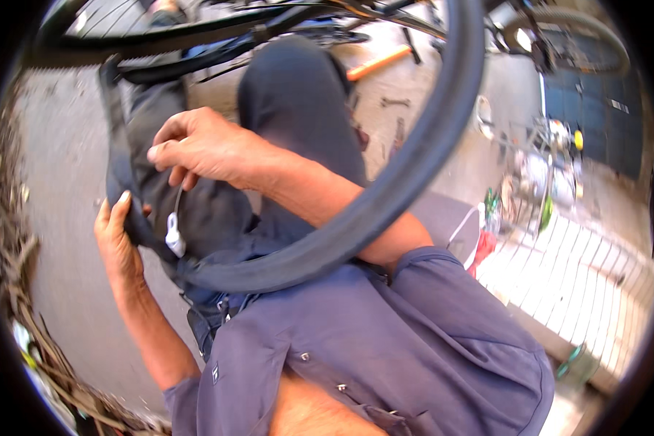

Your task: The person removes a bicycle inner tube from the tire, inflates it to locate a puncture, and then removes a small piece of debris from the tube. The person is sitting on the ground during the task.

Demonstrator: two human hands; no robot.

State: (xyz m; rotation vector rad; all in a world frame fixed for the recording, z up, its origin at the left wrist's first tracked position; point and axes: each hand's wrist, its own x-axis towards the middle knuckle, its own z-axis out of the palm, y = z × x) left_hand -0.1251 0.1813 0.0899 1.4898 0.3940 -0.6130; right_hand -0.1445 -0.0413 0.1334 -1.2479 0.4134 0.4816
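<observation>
A long black inner tube (436, 138) loops across my lap, over my right forearm and up toward the bicycle. At the left side of the loop my left hand (118, 236) grips the tube, thumb on top and fingers partly hidden behind it. My right hand (203, 145) is above my thigh, close to the tube, with thumb and bent fingers drawn together in a pinch. What is between those fingertips, if anything, is too small to make out. A small white piece on a thin cord (173, 236) hangs below the right hand, against my dark trousers.
A bicycle wheel (160, 43) and frame parts cross the top. On the ground beyond my knee are a spanner (395, 102) and an orange-handled tool (378, 63). Another wheel (596, 40) stands far right, above a white wire rack (574, 269). Dry sticks (22, 283) line the left edge.
</observation>
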